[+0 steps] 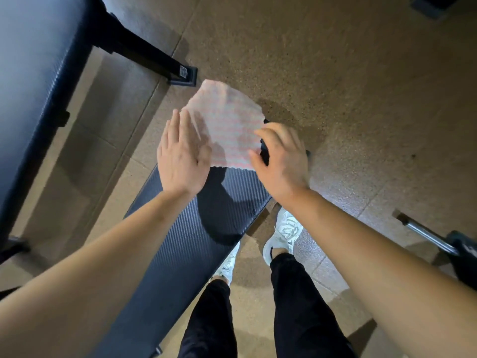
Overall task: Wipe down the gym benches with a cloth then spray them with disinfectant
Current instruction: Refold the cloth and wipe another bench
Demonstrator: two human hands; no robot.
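A pink-and-white striped cloth (227, 125) lies spread over the far end of a black textured bench pad (185, 241) that runs from the bottom left up to the middle. My left hand (180, 156) rests flat on the cloth's left edge, fingers stretched out, thumb touching the fabric. My right hand (281, 161) is curled at the cloth's right edge, with index finger and thumb closed on the fabric over the bench's end. The cloth's far edge curls up slightly. No spray bottle is in view.
A second dark padded bench (28, 86) fills the left side, its black leg and foot (154, 55) reaching toward the cloth. A metal bar with a dark weight (426, 236) lies on the speckled floor at the right. My white shoes (284, 231) stand beside the bench.
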